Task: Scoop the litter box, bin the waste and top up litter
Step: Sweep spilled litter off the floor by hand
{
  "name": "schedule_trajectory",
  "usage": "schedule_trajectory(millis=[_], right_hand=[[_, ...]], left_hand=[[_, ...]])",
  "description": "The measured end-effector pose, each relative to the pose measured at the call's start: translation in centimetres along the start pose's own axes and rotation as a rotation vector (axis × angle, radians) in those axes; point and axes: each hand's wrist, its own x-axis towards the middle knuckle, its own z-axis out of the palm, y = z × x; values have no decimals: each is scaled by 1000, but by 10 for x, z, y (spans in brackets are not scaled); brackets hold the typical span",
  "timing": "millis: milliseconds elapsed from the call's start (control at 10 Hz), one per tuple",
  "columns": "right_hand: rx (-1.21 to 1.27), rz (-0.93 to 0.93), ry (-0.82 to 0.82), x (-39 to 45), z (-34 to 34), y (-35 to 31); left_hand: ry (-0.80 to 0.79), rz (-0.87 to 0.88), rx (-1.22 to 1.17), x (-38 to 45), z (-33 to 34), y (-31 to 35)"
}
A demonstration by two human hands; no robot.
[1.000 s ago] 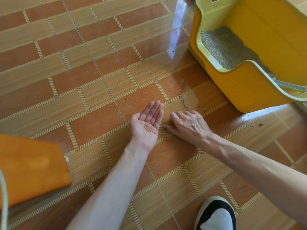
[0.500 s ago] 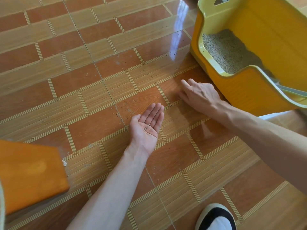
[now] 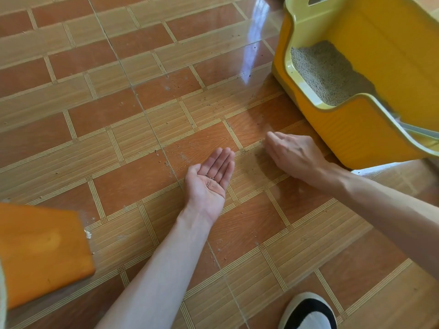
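Note:
A yellow litter box (image 3: 351, 131) stands on the tiled floor at the upper right, with grey litter (image 3: 325, 72) inside. A grey scoop handle (image 3: 420, 132) sticks out over its right rim. My left hand (image 3: 209, 184) lies palm up on the floor, fingers together, with a few litter grains (image 3: 209, 181) resting in the palm. My right hand (image 3: 292, 153) is palm down on the floor just in front of the box, fingers curled toward scattered grains (image 3: 257, 154).
Loose litter grains (image 3: 171, 168) are scattered over the floor tiles. An orange flat object (image 3: 40, 252) lies at the lower left. My shoe (image 3: 308, 312) shows at the bottom edge, right of centre.
My right hand went up toward the box, then came back down and left along the floor. My left hand stayed palm up with the grains in it.

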Motion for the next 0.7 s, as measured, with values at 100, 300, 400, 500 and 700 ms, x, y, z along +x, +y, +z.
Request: schedule_trajectory(millis=[100, 300, 400, 500, 700], right_hand=[[31, 193, 82, -10, -1, 4], [-78, 212, -53, -7, 6, -16], [-107, 195, -56, -1, 4, -35], [-82, 158, -61, 3, 7, -45], [-166, 136, -177, -1, 5, -41]], left_hand=[[-9, -8, -4, 2, 0, -1], [-13, -17, 14, 3, 3, -8], [-11, -19, 26, 3, 4, -9], [-8, -17, 28, 2, 3, -7], [-5, -11, 23, 1, 2, -3]])
